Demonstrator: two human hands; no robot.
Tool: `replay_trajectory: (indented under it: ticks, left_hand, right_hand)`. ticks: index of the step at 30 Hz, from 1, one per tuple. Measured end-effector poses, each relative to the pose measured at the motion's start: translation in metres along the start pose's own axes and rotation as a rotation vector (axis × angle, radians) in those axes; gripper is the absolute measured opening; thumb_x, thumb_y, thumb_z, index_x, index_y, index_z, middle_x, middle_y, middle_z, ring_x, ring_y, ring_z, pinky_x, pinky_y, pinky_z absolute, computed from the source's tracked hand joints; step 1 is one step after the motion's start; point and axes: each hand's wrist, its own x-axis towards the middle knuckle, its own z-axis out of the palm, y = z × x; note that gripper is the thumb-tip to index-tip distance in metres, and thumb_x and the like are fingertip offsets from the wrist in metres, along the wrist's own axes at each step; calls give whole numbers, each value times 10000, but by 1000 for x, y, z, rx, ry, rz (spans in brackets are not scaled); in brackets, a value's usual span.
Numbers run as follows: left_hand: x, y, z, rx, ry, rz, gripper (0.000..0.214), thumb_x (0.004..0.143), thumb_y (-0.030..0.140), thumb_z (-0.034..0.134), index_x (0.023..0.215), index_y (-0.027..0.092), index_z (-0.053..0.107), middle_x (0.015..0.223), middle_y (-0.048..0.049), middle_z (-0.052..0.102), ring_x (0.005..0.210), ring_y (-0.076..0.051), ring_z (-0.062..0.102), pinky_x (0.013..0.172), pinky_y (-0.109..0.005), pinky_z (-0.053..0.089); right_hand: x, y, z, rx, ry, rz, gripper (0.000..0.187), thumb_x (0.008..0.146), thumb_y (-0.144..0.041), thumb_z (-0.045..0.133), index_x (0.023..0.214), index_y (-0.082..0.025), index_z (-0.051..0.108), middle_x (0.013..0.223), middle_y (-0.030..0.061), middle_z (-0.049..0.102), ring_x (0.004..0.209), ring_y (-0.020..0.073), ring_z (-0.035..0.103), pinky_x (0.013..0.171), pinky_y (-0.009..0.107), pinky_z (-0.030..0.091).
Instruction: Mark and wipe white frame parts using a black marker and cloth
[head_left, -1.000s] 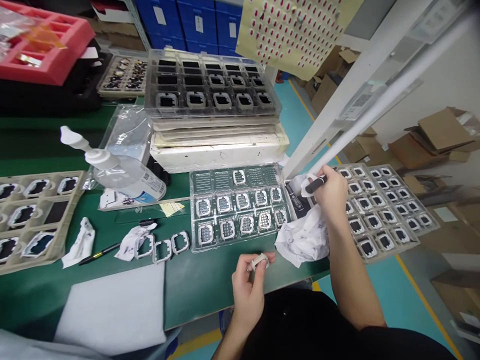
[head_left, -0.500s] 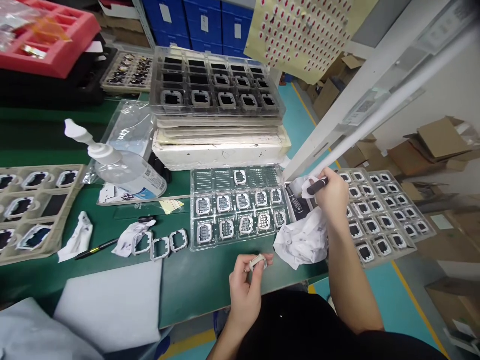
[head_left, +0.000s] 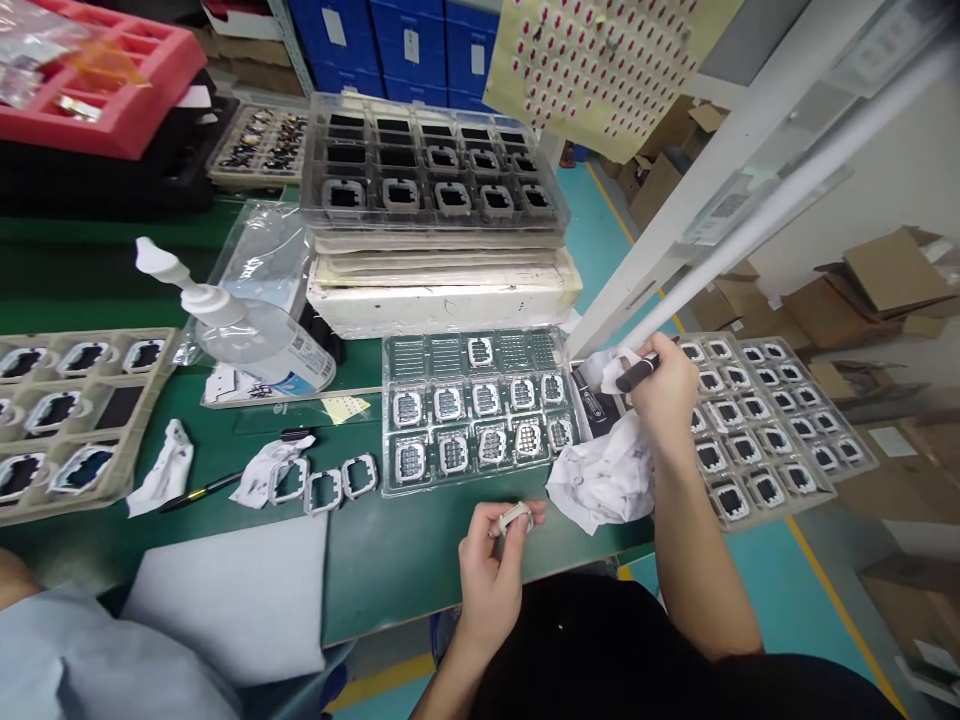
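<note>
My left hand [head_left: 491,560] pinches a small light-grey frame part [head_left: 516,518] just above the green table's near edge. My right hand [head_left: 664,385] is closed round a black pen-like tool [head_left: 637,373], held over a small dark block with a white wipe [head_left: 609,368] by the table's right end. Between the hands lies a clear tray [head_left: 480,345] holding several grey square parts. A crumpled white cloth [head_left: 600,475] lies under my right forearm.
A second tray of parts [head_left: 832,480] juts past the table's right edge. Three loose frames [head_left: 324,488], a pen and wipes lie left of centre, by a pump bottle [head_left: 240,335]. Stacked trays [head_left: 435,180] stand behind. Another person's blue sleeve [head_left: 82,660] shows at bottom left.
Both hands stay almost where they were; the view has shifted slightly. The other person's blue sleeve has come further into the bottom-left corner.
</note>
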Motion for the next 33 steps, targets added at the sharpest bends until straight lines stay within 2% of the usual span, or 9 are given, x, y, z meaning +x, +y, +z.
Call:
replay_trajectory:
  ticks: [6, 10, 14, 16, 19, 22, 27, 30, 33]
  left_hand:
    - [2, -2, 2, -25, 2, -4, 237, 1152, 412, 705, 1048, 199, 693, 1101, -107, 892, 976, -223, 868, 872, -329, 685]
    - [7, 6, 8, 5, -121, 3, 189, 1161, 375, 689, 1073, 207, 687, 1190, -118, 890, 862, -185, 848, 736, -278, 639]
    - [16, 30, 25, 184, -311, 294, 126, 1148, 276, 683, 1075, 206, 759, 1521, -187, 785, 1298, -304, 830, 962, -375, 679]
    - [20, 42, 39, 245, -350, 457, 85, 1128, 219, 695, 1111, 213, 778, 1651, -194, 704, 1393, -326, 792, 1032, -407, 678]
    - [24, 49, 61, 180, -306, 566, 84, 1117, 183, 699, 1147, 217, 771, 1649, -183, 711, 1362, -313, 815, 1055, -426, 695]
    - [26, 48, 79, 74, -208, 536, 59, 1126, 219, 708, 1141, 207, 765, 1472, -162, 827, 1274, -298, 854, 1051, -439, 713]
    - [25, 44, 90, -8, -96, 537, 103, 1108, 175, 744, 1193, 225, 775, 1183, -63, 911, 1019, -206, 897, 945, -329, 723]
    - [26, 47, 86, 57, -80, 726, 162, 1108, 118, 709, 1226, 224, 744, 1216, -75, 905, 1143, -236, 893, 1018, -371, 725]
    - [26, 53, 80, 176, -146, 956, 235, 1102, 89, 692, 1300, 214, 707, 1269, -111, 897, 1196, -266, 888, 1019, -409, 743]
  right_hand:
    - [-43, 6, -10, 302, 76, -202, 118, 819, -323, 692, 872, -269, 600, 762, -54, 574, 692, 173, 484, 681, 311, 349]
    - [-66, 4, -19, 402, 128, -287, 79, 886, -296, 698, 892, -260, 628, 821, -42, 604, 729, 170, 531, 697, 310, 400]
    - [-83, -2, -28, 459, 133, -281, 58, 907, -256, 689, 906, -257, 631, 828, -44, 577, 718, 159, 505, 688, 309, 398]
    - [-90, -2, -33, 479, 111, -272, 54, 895, -253, 686, 916, -257, 636, 828, -47, 576, 710, 155, 497, 679, 307, 396]
    - [-101, 3, -39, 480, 89, -269, 89, 871, -296, 692, 943, -259, 655, 830, -46, 596, 707, 156, 502, 667, 307, 397]
    - [-109, 11, -43, 452, 83, -258, 154, 856, -381, 693, 949, -264, 659, 830, -34, 630, 704, 168, 522, 665, 318, 426]
    - [-122, 21, -46, 522, 30, -185, 208, 896, -445, 734, 1019, -291, 668, 954, 20, 802, 854, 247, 739, 799, 402, 598]
    - [-130, 26, -51, 664, -10, -195, 279, 937, -400, 785, 1185, -310, 698, 1173, 54, 876, 1064, 299, 843, 969, 487, 673]
    - [-136, 31, -58, 690, -23, -279, 404, 993, -376, 783, 1391, -338, 720, 1377, 66, 856, 1280, 325, 828, 1133, 552, 656]
